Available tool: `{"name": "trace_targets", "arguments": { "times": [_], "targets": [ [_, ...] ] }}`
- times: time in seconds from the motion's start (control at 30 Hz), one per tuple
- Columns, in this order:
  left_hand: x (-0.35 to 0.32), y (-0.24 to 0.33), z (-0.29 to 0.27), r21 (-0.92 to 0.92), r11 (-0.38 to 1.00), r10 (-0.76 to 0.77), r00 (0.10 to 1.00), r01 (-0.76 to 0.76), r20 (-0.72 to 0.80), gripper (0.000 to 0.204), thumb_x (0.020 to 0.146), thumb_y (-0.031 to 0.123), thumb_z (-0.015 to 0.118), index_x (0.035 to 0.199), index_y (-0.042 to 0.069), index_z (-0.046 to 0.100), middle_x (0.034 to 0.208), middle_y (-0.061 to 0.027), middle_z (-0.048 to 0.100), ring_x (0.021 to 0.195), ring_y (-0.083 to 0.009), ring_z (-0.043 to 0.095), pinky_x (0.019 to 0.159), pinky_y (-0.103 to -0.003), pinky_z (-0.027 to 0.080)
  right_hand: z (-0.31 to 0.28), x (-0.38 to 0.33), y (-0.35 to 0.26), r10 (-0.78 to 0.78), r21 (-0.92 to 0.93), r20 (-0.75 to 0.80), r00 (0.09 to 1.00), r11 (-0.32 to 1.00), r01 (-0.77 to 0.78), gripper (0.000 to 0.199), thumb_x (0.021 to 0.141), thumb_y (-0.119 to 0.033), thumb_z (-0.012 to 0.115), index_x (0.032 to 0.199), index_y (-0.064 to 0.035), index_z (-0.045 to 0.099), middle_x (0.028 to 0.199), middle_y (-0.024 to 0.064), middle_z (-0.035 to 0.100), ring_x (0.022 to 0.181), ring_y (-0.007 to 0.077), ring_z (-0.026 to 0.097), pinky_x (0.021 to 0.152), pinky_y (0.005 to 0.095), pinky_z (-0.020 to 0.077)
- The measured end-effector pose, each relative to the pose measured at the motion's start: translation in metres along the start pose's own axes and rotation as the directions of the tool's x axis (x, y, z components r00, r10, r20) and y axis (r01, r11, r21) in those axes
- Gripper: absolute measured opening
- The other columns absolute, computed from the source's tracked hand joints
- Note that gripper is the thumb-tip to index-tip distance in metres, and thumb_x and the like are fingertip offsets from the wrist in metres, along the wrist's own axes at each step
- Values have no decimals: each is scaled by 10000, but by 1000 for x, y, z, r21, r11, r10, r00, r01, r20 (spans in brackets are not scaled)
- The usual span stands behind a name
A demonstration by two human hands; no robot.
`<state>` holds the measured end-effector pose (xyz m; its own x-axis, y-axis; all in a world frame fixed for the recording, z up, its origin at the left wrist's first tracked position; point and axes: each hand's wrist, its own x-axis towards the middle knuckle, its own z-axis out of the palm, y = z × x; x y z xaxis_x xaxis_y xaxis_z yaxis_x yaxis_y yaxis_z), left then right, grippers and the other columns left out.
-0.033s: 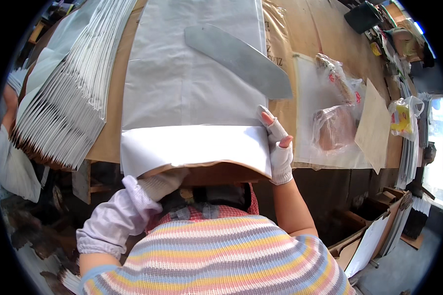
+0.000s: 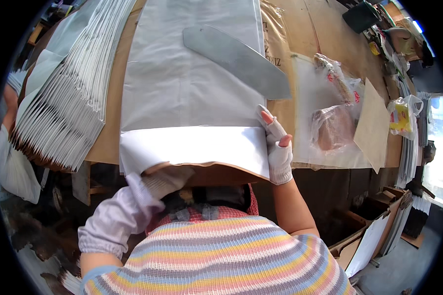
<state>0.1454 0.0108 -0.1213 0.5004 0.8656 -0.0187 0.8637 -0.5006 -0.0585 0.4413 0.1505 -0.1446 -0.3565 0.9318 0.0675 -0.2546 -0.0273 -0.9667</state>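
Note:
A long grey-white paper bag (image 2: 192,93) lies flat before me. Its near end is a bright white band (image 2: 192,146) with a brown inner edge that bows up over the table's front edge. My left hand (image 2: 170,181), in a pale glove with a lavender sleeve cover, reaches beneath that raised edge; its fingers are hidden. Along the bag's right edge rests my right hand (image 2: 279,147) in a white glove with bare fingertips, fingers stretched out and thumb apart. A flat grey blade-shaped plate (image 2: 238,61) lies across the bag, beyond my right hand.
At the left is a fanned stack of white paper sleeves (image 2: 66,98). Right of the bag are clear plastic bags (image 2: 333,127) and a beige sheet (image 2: 372,125). Cardboard boxes (image 2: 364,221) stand below the table at right. Another person's arm (image 2: 10,105) shows at far left.
My left hand has shifted slightly to the right under the raised edge. The right hand stays in nearly the same place.

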Motion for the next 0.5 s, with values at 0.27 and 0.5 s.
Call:
{"name": "trace_targets", "arguments": {
  "times": [0.27, 0.5],
  "targets": [
    [147, -7, -39, -474, 858, 273, 958, -200, 89, 623, 923, 291, 627, 1487, 61, 496, 1458, -150, 553, 1341, -334, 539, 1132, -463, 439, 0, 32, -12, 84, 60, 76, 994, 994, -89, 795, 1041, -587, 500, 1471, 81, 495, 1560, 181, 476, 1463, 282, 423, 1236, 433, 257],
    [159, -21, -90, 120, 991, -39, 732, -59, 681, 627, 1002, 355, 539, 1556, 78, 435, 1593, -110, 448, 1495, -287, 388, 1240, -415, 265, 32, 36, -21, -130, -853, 421, 898, 281, 440, 711, 819, -307, 723, 1411, 46, 545, 1534, 246, 481, 1431, 435, 438, 1258, 555, 236]
  ]
}}
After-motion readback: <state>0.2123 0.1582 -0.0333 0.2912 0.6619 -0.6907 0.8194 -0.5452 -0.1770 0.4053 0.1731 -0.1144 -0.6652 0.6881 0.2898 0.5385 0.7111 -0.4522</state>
